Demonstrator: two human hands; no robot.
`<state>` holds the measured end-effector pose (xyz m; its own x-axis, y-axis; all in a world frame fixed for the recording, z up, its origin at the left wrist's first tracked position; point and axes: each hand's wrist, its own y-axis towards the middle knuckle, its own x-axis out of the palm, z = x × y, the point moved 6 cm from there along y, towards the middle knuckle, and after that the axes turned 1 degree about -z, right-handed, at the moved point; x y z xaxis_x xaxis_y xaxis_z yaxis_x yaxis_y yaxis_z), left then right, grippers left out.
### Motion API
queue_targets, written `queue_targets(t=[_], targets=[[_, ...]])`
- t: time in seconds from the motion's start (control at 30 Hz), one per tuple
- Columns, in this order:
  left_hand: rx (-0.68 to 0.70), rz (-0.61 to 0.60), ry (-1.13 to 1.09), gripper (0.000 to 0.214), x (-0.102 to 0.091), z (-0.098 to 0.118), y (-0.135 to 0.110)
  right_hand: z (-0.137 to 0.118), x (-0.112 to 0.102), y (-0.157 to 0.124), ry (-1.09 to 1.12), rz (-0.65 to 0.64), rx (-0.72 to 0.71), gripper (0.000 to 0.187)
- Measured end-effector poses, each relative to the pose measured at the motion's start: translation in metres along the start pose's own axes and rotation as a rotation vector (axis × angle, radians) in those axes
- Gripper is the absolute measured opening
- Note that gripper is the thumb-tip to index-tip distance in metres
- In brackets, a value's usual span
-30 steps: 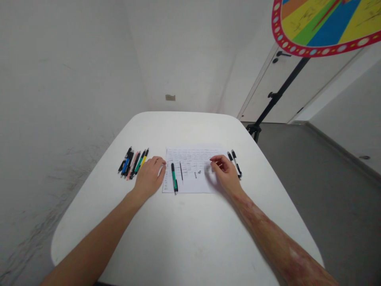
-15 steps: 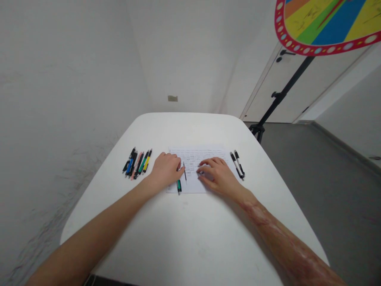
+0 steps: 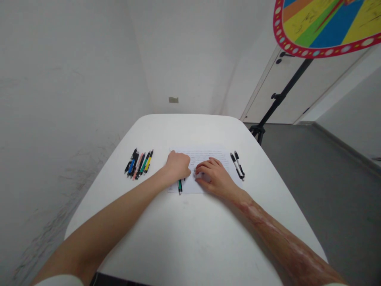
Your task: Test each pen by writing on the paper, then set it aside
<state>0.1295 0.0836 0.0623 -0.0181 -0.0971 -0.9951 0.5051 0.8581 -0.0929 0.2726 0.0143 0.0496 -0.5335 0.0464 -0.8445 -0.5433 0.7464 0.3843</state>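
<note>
A written sheet of paper (image 3: 220, 159) lies on the white table (image 3: 190, 222). My left hand (image 3: 177, 167) rests on the sheet's left part with its fingers curled under; whatever they grip is hidden. A green and black pen (image 3: 179, 186) sticks out from beneath that hand, towards me. My right hand (image 3: 213, 174) lies on the middle of the sheet, fingers stretched leftwards with their tips on the paper, close to the left hand's knuckles. Nothing shows between them.
Several coloured pens (image 3: 139, 163) lie in a row left of the sheet. Two black and white pens (image 3: 237, 165) lie at its right edge. A colourful prize wheel (image 3: 324, 24) on a black tripod (image 3: 268, 115) stands at the right, past the table.
Both hands moved inwards onto the sheet and now nearly meet. My left hand slid over the green pen and the thin black rod, covering them. My right hand covered the small parts.
</note>
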Motion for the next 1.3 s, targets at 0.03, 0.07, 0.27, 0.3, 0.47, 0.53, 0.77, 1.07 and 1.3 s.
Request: queue_targets(t=[0.03, 0.07, 0.27, 0.3, 0.47, 0.53, 0.77, 1.07, 1.3], targets=[[-0.013, -0.008, 0.007, 0.019, 0.000, 0.000, 0.002, 0.000, 0.001, -0.001, 0.002, 0.003, -0.002, 0.012], [-0.026, -0.016, 0.018, 0.022, 0.000, 0.000, 0.003, 0.000, 0.002, -0.001, 0.003, 0.004, -0.004, 0.012], [-0.056, -0.040, 0.041, 0.028, -0.001, 0.003, 0.006, -0.006, 0.003, 0.000, 0.017, 0.008, -0.007, 0.011], [-0.058, -0.039, 0.040, 0.028, -0.001, 0.004, 0.006, -0.008, 0.003, 0.000, 0.028, 0.012, -0.009, 0.011], [-0.067, -0.014, 0.029, 0.023, -0.004, 0.004, 0.000, -0.008, 0.002, -0.003, 0.123, 0.076, 0.003, 0.008], [-0.073, 0.000, 0.021, 0.018, -0.008, 0.003, -0.005, -0.004, -0.002, -0.005, 0.180, 0.155, 0.038, 0.004], [-0.013, 0.219, -0.153, 0.004, -0.026, -0.003, -0.043, 0.018, -0.016, -0.015, 0.484, 0.489, 0.332, 0.010], [0.275, 0.596, -0.138, 0.014, -0.002, -0.003, -0.087, 0.018, 0.003, -0.024, 0.719, 0.527, 0.443, 0.016], [0.317, 0.583, -0.113, 0.017, 0.007, -0.001, -0.088, 0.011, 0.004, -0.024, 0.696, 0.470, 0.396, 0.012]])
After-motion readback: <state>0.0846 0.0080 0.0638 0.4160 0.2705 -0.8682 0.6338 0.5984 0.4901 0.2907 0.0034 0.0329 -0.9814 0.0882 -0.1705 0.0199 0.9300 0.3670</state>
